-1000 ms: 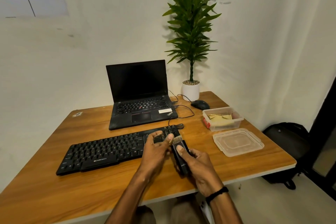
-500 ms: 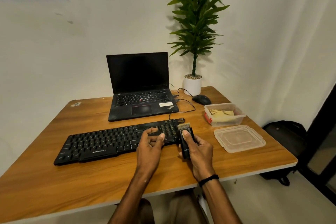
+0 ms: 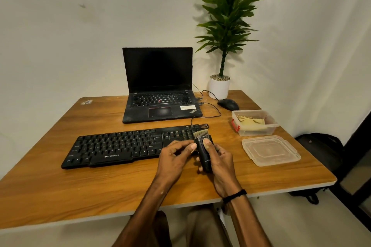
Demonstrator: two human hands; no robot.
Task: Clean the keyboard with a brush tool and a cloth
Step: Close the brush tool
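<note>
My right hand (image 3: 222,163) grips the brush tool (image 3: 205,157) mid-frame; whether my curled left hand (image 3: 172,156) holds it, I cannot tell. Hard strokes could pop keyboard (image 3: 120,146) keys loose.

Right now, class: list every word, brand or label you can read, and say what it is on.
"ZEBRONICS": keyboard, front edge.
"ThinkPad": laptop, near right corner.
Too small to read: the mark on the brush, the white sticker on the laptop, the key legends.
</note>
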